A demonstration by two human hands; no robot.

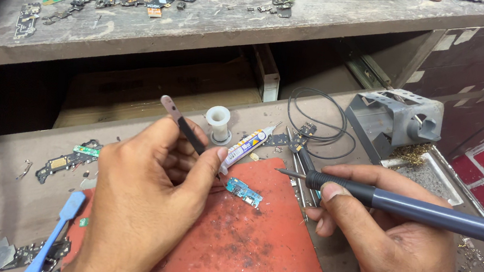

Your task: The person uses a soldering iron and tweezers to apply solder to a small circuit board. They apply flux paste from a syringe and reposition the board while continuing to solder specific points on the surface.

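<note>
My left hand [147, 195] pinches tweezers [186, 132], my right hand [386, 238] grips a soldering iron [401, 203]; the small circuit board [244, 191] lies on the red mat [254, 249] between them.

Small blue circuit board [243, 192] on red mat [254, 249]

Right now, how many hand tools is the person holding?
2: tweezers in the left hand, over the small blue circuit board, and a soldering iron in the right hand.

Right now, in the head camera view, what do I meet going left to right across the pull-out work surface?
Blue plastic pry tool → left hand holding tweezers → small blue circuit board on the red mat → right hand holding soldering iron → grey iron stand.
</note>
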